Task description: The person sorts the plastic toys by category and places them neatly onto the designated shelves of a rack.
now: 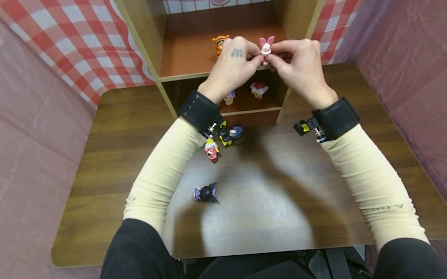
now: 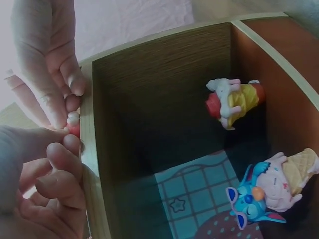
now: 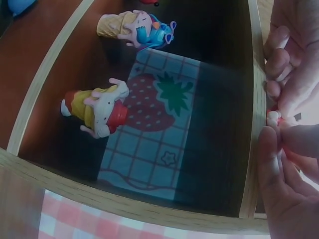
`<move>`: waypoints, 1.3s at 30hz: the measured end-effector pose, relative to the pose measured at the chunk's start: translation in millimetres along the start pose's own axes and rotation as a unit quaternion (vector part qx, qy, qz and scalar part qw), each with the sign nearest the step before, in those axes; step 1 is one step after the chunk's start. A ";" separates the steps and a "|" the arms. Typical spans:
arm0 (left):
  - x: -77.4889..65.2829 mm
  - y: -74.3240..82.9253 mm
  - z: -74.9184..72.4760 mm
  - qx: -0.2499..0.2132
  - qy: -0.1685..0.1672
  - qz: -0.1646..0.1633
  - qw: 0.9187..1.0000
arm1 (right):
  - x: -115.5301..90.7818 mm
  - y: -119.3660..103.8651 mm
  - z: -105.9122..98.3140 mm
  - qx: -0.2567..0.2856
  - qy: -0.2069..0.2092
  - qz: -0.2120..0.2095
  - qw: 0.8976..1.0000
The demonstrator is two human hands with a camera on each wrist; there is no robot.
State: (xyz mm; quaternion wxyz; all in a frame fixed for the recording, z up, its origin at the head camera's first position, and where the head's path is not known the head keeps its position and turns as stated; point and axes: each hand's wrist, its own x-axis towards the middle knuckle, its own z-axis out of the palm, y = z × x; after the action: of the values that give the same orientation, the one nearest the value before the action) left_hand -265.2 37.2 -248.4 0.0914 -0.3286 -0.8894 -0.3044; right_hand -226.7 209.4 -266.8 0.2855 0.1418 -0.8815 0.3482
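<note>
The pink-eared bunny figurine (image 1: 266,49) was held between the two hands at the front edge of the shelf unit's upper compartment (image 1: 190,60); whether its base touched the board could not be told. Its long axis ran up and down the head view, ears uppermost, its white face turned toward the person. The wrist views showed only a small red-and-white part of it among the fingers, its ears hidden.

The left hand (image 1: 236,60) pinched its left side between thumb and forefinger; the right hand (image 1: 302,65) pinched the opposite side likewise.

Behind the left hand, an orange tiger figurine (image 1: 220,44) stood partly covered in the same compartment. Below, the head view gave only glimpses of two figurines; the wrist views showed them clearly: a blue long-eared figurine with an ice-cream cone (image 2: 269,191), and a white figurine in a red hat and yellow clothing (image 2: 234,102). The right wrist view also showed a strawberry print (image 3: 152,102) on the backing, cut off in the left one.

Only the head view took in the tabletop's black-and-purple figurine (image 1: 206,193), lying sideways, and red-and-yellow figurine (image 1: 211,150).
</note>
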 end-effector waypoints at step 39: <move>33.2 13.6 19.8 0.066 0.038 -0.173 0.982 | 31.4 -14.1 15.9 -0.143 -0.021 0.118 0.982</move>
State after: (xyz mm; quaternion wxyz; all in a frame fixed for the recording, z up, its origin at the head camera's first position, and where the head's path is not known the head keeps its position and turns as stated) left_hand -281.2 74.8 -245.5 0.0923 -0.1512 -0.9467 -0.2689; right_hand -251.8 186.7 -249.8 0.2411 0.0021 -0.9386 0.2470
